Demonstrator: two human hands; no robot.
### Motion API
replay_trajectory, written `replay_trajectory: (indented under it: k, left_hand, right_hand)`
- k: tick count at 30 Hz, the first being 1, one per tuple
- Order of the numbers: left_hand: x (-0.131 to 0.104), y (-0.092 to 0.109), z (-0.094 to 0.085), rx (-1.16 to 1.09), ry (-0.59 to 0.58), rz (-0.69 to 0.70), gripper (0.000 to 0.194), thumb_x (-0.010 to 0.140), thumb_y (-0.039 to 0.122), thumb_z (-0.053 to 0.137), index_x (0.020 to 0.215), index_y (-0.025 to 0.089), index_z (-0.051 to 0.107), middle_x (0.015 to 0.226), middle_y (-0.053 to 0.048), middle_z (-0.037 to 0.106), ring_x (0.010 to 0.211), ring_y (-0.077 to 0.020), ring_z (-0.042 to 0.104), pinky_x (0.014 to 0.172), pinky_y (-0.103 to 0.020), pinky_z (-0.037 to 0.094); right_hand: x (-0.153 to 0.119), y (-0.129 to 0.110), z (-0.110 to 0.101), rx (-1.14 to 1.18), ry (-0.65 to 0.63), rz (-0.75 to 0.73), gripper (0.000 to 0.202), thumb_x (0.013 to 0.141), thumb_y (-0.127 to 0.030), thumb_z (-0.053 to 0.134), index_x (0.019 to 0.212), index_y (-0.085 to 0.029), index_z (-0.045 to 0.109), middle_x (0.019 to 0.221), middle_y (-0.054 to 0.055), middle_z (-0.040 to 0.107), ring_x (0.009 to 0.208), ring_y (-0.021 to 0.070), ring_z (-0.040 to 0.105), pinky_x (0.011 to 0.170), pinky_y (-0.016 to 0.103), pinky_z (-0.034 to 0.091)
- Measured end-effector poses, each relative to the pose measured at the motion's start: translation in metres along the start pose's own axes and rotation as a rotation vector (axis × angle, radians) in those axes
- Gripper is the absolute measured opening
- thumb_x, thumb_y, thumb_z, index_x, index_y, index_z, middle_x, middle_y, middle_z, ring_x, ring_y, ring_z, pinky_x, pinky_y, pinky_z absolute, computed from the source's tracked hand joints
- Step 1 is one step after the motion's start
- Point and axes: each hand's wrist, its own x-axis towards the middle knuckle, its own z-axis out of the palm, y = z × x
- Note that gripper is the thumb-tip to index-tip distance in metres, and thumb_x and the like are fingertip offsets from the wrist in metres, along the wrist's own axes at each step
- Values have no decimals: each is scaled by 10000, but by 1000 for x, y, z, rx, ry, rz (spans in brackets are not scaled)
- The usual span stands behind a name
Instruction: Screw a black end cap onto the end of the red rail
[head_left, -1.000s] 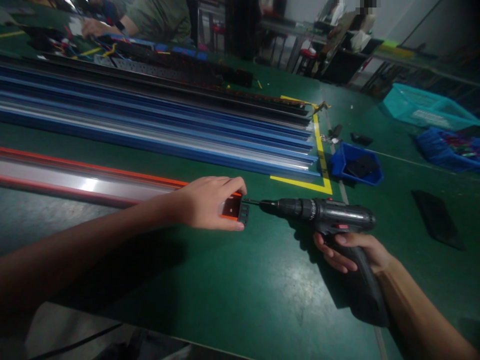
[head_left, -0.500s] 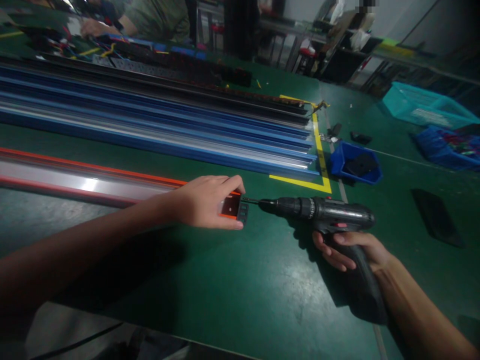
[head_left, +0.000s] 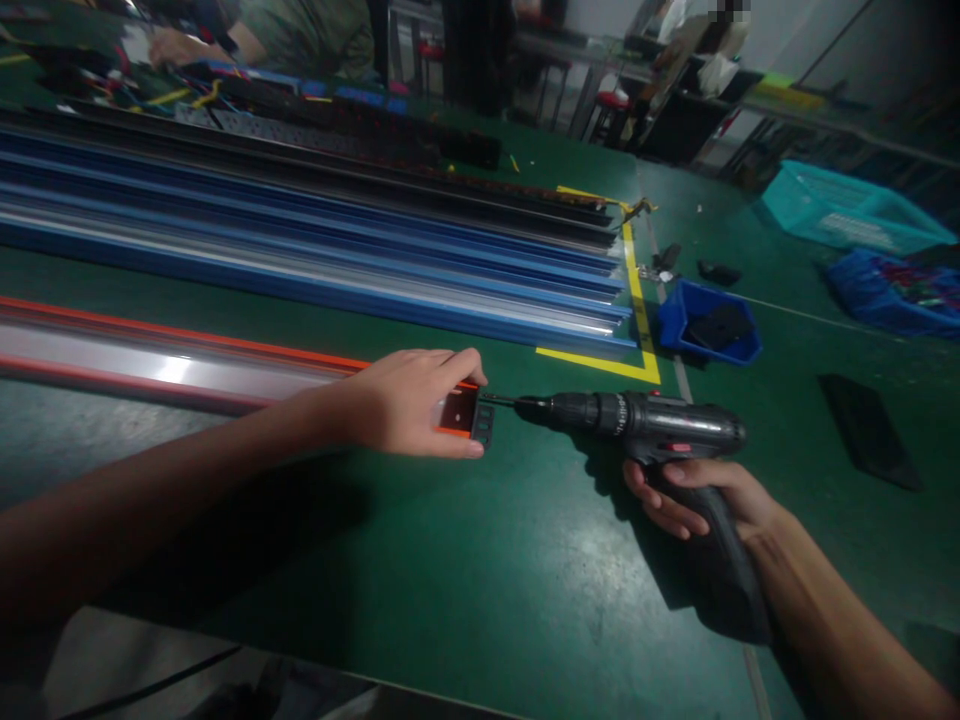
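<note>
My left hand (head_left: pixel 409 402) is closed over the right end of a long red-edged metal profile (head_left: pixel 180 368), its thumb and fingers on opposite sides. A small black end cap (head_left: pixel 483 426) with slots sits at that end, between the fingertips. In my right hand (head_left: pixel 697 500) is a black cordless drill (head_left: pixel 652 425), gripped by its handle and pointing left. Its long thin bit (head_left: pixel 498 400) reaches the upper part of the end cap; whether a screw is there is too small to tell.
Blue and black profiles (head_left: pixel 315 240) lie side by side behind, ending near yellow tape (head_left: pixel 641 310). A blue bin (head_left: pixel 709 325) holds a black part; a dark flat piece (head_left: pixel 870 430) lies at right. Farther back are a teal basket (head_left: pixel 847 210) and another person's hand (head_left: pixel 180 47).
The view has shifted very slightly. Both hands, the drill and the profile keep the same positions relative to each other.
</note>
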Motion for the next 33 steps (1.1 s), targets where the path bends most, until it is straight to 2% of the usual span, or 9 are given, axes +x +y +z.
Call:
replay_trajectory:
  k: [8, 33]
  left_hand:
    - [0, 0, 0, -3, 2, 10, 644, 865, 706, 714, 1272, 235, 548, 1189, -82, 743, 1078, -306, 731, 895, -376, 487]
    - [1, -1, 0, -9, -3, 20, 633, 877, 692, 721, 1264, 220, 555, 1273, -112, 737, 1159, -313, 722, 950, -390, 501]
  right_hand:
    - [0, -1, 3, 4, 26, 18, 275, 965, -298, 773, 1087, -56, 817, 817, 69, 739, 428, 37, 519, 537, 197, 577]
    - [-1, 2, 0, -24, 54, 1, 284, 959, -334, 763, 1045, -70, 820, 749, 44, 696, 405, 47, 456, 493, 193, 520]
